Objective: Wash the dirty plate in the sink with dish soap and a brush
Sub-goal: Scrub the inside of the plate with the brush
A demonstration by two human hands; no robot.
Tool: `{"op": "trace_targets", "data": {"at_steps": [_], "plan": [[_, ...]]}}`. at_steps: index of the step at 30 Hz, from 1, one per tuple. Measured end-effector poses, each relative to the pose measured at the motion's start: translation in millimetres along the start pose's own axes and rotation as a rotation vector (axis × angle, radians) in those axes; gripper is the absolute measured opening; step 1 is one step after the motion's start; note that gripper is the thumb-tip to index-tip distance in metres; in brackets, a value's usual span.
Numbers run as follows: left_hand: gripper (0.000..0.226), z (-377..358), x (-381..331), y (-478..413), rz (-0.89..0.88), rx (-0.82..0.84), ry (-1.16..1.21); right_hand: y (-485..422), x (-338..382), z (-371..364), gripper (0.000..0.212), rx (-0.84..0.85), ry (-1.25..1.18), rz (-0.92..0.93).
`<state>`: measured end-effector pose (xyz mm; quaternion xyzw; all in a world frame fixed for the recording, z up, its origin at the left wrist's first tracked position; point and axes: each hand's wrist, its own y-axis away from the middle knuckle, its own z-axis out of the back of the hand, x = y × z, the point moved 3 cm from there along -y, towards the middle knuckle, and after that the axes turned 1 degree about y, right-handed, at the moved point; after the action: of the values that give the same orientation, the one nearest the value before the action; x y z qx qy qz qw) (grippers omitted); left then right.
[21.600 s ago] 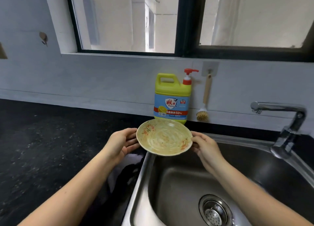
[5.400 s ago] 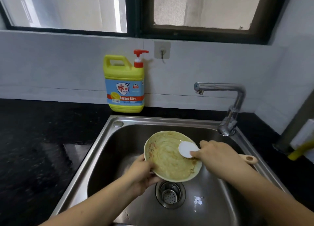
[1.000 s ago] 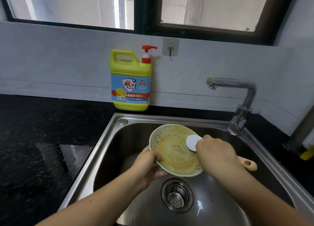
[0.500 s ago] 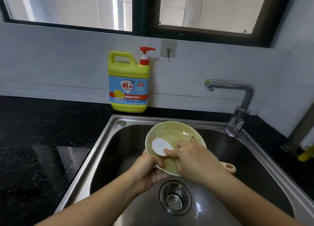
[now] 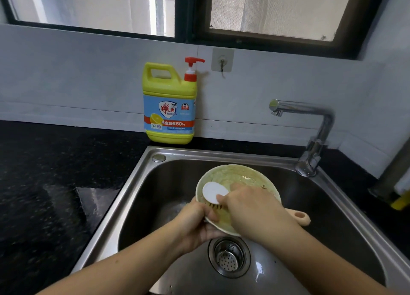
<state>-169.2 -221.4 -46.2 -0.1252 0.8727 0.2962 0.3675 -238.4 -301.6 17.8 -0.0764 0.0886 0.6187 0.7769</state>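
While the left grip [image 5: 195, 224] pinches a smeared round ceramic plate [image 5: 239, 176] over the steel sink [image 5: 142, 174], the right grip [image 5: 255, 208] clasps a white-backed brush [image 5: 214, 191], its handle half-hidden.

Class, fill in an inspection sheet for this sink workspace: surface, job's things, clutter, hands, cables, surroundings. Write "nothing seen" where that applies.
Surface: black counter around a steel sink.
Job's things: plate held tilted over the sink, smeared yellowish; brush head down on the plate's left part; soap bottle upright on the counter against the wall.
Clutter: yellow object at the right edge, cannot tell what.
Hands: left hand grips the plate's lower left rim; right hand grips the brush handle.
Cables: nothing seen.
Surroundings: faucet, no water seen running; strainer in the drain; bare hook on the wall; window above.
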Motion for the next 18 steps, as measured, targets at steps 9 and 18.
{"op": "trace_targets", "data": {"at_steps": [9, 18], "plan": [[0.043, -1.8, -2.3, 1.6, 0.078, -0.042, -0.061, -4.2, -42.4, -16.4, 0.038, -0.045, -0.002, -0.257], [0.05, 2.9, -9.1, 3.4, -0.035, -0.165, -0.146, 1.7, -61.2, -11.3, 0.027, 0.212, 0.077, -0.394]]}}
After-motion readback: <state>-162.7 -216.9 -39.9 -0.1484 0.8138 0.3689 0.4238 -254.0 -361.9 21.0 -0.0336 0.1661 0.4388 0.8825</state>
